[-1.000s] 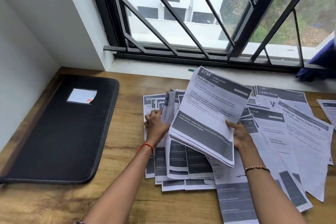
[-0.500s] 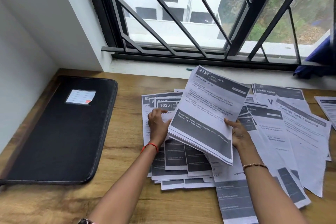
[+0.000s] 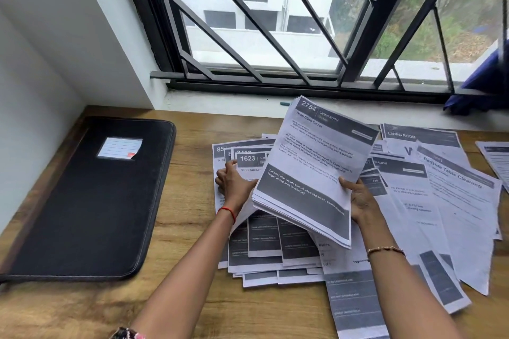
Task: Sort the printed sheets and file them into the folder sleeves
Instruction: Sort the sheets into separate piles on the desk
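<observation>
Left hand (image 3: 232,184) has laid sheet 1623 (image 3: 249,170) flat

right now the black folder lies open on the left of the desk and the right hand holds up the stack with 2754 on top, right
Not quite: the head view shows the black folder closed, not open. It does lie on the left of the desk, and the right hand holds up the stack with 2754 on top.

Stack (image 3: 311,173) in the right hand (image 3: 358,198): white with dark grey bands, same as the loose sheets (image 3: 413,201) around it. Folder (image 3: 91,215) left of the left hand (image 3: 232,184) is plain black, with a red-cornered lined label (image 3: 119,148).
</observation>
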{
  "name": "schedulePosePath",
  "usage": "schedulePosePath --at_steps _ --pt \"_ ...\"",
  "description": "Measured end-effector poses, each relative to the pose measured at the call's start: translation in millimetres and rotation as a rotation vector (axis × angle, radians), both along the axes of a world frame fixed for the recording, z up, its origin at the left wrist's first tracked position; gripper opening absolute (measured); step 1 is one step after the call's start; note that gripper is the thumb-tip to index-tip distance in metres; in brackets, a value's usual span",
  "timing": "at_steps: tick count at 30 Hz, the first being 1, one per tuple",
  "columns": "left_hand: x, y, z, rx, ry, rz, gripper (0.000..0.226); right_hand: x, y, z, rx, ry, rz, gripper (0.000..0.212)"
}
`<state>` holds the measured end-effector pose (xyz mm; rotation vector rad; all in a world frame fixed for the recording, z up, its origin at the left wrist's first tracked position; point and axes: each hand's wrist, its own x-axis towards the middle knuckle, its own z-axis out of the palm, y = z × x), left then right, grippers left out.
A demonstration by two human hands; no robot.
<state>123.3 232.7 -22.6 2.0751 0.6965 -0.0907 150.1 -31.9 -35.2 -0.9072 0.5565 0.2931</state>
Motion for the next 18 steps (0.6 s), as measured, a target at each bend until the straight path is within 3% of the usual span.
schedulePosePath --at_steps 6,18 --pt "1 3 -4 0.038 0.036 -0.098 0.045 0 0 -1 0.002 -0.01 0.002 0.032" --pt "-8 4 -7 -0.082 -0.289 0.043 0.051 1 -4 -2 0.004 -0.019 0.013 0.032"
